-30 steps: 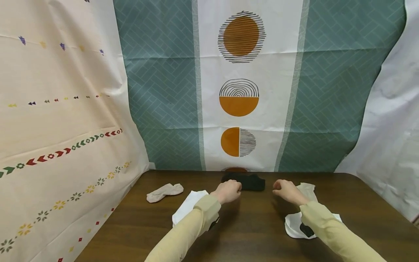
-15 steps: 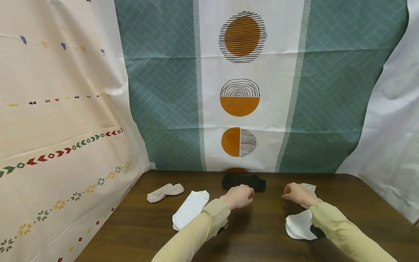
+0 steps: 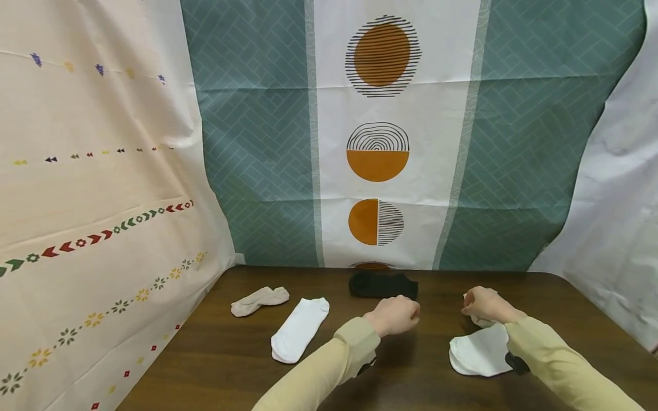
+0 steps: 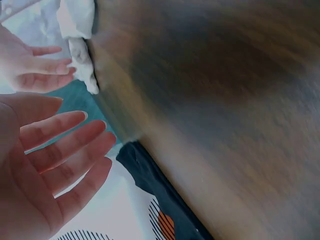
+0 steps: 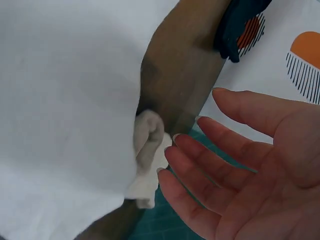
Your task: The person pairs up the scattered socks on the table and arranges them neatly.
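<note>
In the head view my left hand (image 3: 394, 315) hovers over the middle of the table, just in front of a black sock (image 3: 382, 284). The left wrist view shows its fingers (image 4: 75, 145) loosely extended, with nothing in them. My right hand (image 3: 488, 303) is above a crumpled beige sock (image 3: 481, 322), partly hiding it. In the right wrist view the right fingers (image 5: 210, 160) are spread and gently bent, holding nothing, and the beige sock (image 5: 150, 165) appears beyond the fingertips. A white sock (image 3: 478, 351) lies under the right wrist.
On the left of the brown table (image 3: 205, 354) lie another white sock (image 3: 300, 330) and a twisted beige sock (image 3: 259, 301). A patterned curtain (image 3: 257, 142) hangs along the table's back edge, and a cream cloth (image 3: 103, 200) drapes down the left side.
Both hands have shifted to the right. The left has come away from the black sock and the left white sock, uncovering them; the right has moved over the beige sock.
</note>
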{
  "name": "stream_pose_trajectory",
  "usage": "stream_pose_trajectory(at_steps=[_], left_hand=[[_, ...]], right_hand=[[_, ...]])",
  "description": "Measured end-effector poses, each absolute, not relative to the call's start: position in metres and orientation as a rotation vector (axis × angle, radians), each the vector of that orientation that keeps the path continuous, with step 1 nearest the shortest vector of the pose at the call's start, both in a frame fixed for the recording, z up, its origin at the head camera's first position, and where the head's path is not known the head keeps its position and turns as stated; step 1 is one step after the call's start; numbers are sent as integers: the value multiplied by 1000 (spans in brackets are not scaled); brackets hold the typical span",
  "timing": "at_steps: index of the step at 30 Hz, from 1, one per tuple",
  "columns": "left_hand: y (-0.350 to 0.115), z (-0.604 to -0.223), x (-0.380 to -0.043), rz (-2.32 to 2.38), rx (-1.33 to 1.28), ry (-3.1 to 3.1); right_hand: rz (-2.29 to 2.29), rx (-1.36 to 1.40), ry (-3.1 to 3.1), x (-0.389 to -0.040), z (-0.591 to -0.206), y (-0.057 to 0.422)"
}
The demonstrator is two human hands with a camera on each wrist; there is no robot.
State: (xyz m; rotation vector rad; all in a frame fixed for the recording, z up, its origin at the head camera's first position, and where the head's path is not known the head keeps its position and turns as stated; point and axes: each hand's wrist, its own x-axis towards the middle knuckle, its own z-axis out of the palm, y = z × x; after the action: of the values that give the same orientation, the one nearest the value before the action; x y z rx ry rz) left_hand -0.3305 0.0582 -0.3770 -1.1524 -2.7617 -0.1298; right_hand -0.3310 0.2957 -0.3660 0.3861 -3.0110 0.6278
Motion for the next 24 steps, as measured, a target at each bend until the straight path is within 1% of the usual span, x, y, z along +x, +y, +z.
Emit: stream_pose_trajectory(at_steps=[13,20,24], left_hand=[[85,-379,-324,-135,-1140,-2792],[96,-382,-321,-108,-1139,-2823],[102,-384,-319,-99,-1145,-2836]], right_hand=[[561,278,-3070,-329,-361,326],[585,331,-3086,-325,-360,336],[613,313,-3118,-322,-362,342]])
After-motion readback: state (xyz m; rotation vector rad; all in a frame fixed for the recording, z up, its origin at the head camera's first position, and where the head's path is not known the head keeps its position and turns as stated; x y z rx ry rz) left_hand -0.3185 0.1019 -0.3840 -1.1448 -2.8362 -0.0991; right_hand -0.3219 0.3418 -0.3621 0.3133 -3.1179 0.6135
